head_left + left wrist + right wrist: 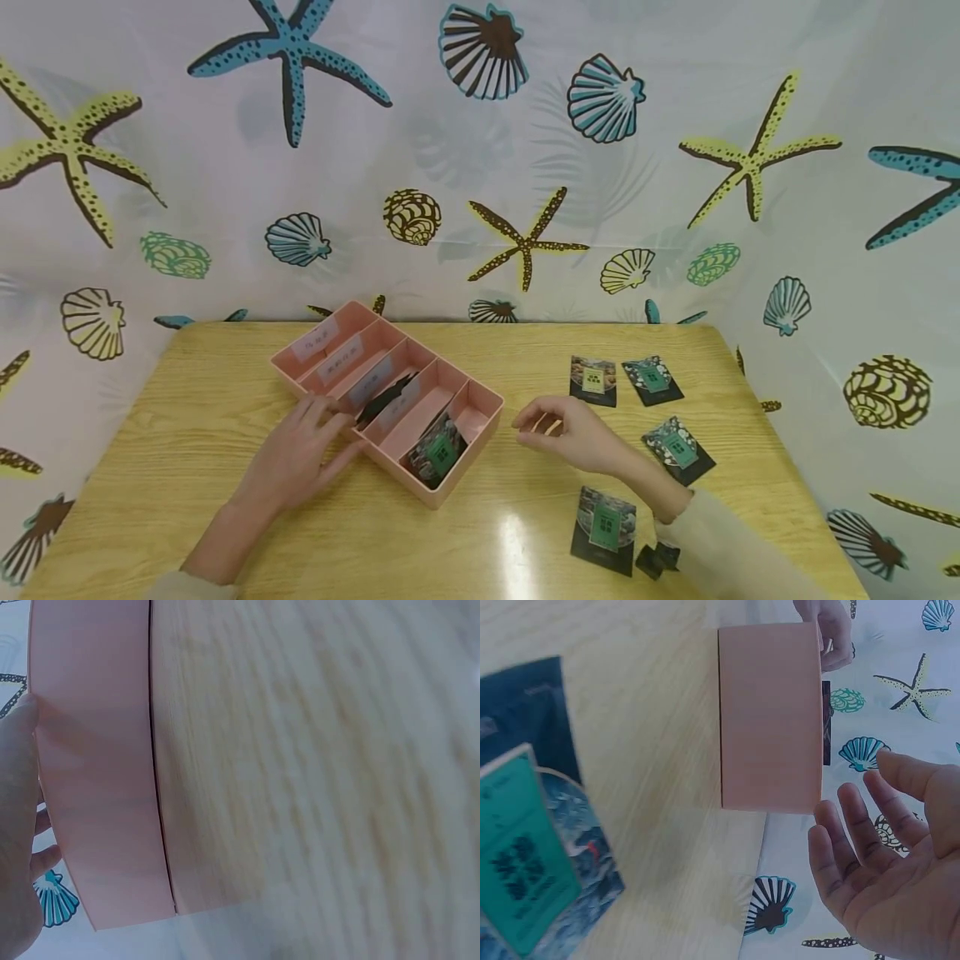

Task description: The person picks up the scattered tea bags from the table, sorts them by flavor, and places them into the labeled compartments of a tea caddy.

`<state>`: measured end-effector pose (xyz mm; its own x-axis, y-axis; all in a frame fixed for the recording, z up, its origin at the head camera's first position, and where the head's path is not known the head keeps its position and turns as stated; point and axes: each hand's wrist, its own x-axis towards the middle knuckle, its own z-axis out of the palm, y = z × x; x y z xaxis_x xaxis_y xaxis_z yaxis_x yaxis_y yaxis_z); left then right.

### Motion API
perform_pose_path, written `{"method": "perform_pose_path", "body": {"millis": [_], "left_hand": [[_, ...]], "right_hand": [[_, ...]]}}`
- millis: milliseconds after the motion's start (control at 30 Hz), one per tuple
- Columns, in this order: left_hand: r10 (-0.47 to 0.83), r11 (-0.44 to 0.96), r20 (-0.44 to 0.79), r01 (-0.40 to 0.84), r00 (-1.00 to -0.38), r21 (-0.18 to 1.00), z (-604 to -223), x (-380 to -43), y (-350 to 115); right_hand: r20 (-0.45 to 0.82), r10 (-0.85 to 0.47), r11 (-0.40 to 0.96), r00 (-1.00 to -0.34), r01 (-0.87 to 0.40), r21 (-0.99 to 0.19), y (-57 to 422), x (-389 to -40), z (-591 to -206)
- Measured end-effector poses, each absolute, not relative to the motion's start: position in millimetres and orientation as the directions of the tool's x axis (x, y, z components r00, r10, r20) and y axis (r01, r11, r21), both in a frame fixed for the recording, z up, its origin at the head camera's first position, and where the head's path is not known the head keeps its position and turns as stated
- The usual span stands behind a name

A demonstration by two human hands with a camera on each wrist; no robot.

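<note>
A long pink divided box point(468, 482) lies slantwise on the table, with white labels in several compartments. My left hand point(296, 454) rests at its near left rim, fingertips and thumb spread along the edge. In the left wrist view, the thumb and fingers point(45, 859) lie at the rim of the pink outer wall. My right hand point(573, 429) hovers just right of the box, fingers loosely curved and holding nothing. A dark sachet with a green label point(438, 454) stands in the near right compartment. Black packets point(386, 398) sit in a middle compartment.
Right of my right hand lie dark sachets: one with a pale label point(592, 381), and green-labelled ones at the back point(654, 381), at the right point(678, 450) and nearer point(603, 531). A small black object point(658, 560) is by the right sleeve. A patterned curtain point(525, 167) hangs behind.
</note>
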<state>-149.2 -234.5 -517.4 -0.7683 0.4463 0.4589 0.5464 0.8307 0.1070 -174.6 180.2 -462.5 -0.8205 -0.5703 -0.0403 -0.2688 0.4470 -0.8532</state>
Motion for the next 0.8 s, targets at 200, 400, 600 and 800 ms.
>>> {"method": "perform_pose_path", "body": {"millis": [200, 400, 600, 800], "left_hand": [[0.44, 0.836, 0.447, 0.537, -0.779, 0.114, -519, -150, -235], [0.442, 0.833, 0.463, 0.543, -0.768, 0.107, -519, -150, -235], [0.446, 0.832, 0.464, 0.545, -0.766, 0.101, -519, -150, -235], [0.439, 0.837, 0.445, 0.535, -0.781, 0.113, -518, -149, -235]], "right_hand": [[-0.106, -0.558, 0.465, -0.823, -0.204, -0.861, 198, -159, -468], [-0.147, -0.548, 0.471, -0.823, -0.159, -0.868, 218, -148, -474], [-0.211, -0.515, 0.488, -0.831, -0.082, -0.869, 238, -141, -481], [-0.247, -0.472, 0.501, -0.846, -0.027, -0.865, 256, -136, -491]]}}
